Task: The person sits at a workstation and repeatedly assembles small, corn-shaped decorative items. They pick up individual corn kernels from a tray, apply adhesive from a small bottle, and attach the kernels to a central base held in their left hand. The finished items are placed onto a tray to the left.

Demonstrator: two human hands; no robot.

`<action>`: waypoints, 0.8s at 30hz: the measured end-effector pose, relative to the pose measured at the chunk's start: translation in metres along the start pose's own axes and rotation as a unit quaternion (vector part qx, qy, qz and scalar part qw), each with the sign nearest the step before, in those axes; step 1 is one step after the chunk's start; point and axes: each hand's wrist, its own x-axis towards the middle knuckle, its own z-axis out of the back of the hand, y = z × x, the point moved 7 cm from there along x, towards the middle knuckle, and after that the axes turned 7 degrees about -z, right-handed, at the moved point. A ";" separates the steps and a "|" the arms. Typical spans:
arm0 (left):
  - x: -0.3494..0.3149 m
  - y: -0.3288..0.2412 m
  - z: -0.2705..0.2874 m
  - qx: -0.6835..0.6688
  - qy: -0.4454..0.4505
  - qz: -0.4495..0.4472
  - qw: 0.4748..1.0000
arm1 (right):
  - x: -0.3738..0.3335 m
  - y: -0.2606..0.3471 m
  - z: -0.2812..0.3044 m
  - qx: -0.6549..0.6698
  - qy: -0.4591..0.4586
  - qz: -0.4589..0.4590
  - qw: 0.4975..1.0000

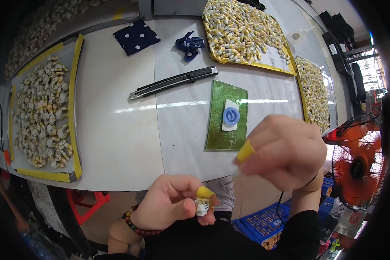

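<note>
My left hand (171,201) is closed in a pinch over the table's front edge. Between its thumb and fingers sits a small white and yellow piece (202,206) with dark slots on its face. Yellow tape or a finger cover wraps one fingertip. My right hand (286,151) hovers to the right, slightly blurred, its fingers curled together; a yellow cover (246,150) shows on one finger. What those fingertips hold, if anything, I cannot make out. Close by lies a green glass-like plate (216,134) carrying a white pad and a round blue piece (232,115).
A black utility knife (175,82) lies behind the plate. Yellow-edged trays stand at left (77,108) and back right (255,66), filled with small white and yellow pieces. Dotted dark blue cloth (136,37) and a crumpled blue cloth (190,45) lie at the back. An orange fan (359,167) stands right.
</note>
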 end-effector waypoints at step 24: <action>0.002 0.009 -0.017 -0.065 0.041 0.069 0.995 | -0.011 0.022 -0.026 0.115 0.053 0.197 0.972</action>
